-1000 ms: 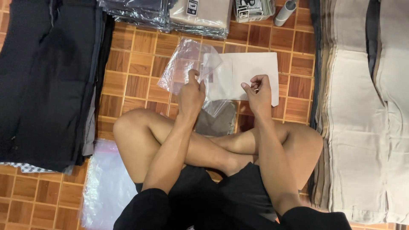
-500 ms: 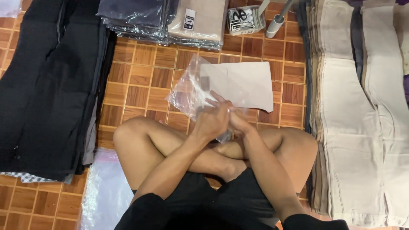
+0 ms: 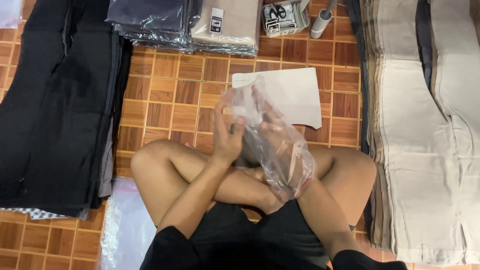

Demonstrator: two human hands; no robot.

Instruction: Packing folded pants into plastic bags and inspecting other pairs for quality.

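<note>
The right hand point(image 3: 272, 127) was thrust inside a clear crinkled plastic bag point(image 3: 277, 145), fingers spread open, while the left hand point(image 3: 227, 137) pinched its mouth above the crossed legs. Opening seemed underway; next called for something to slip inside.

Both forearms reach forward over crossed bare legs, the left hand point(image 3: 227, 137) raised with fingers pinched together, the right hand point(image 3: 272, 127) spread open beside it, palms facing.
</note>
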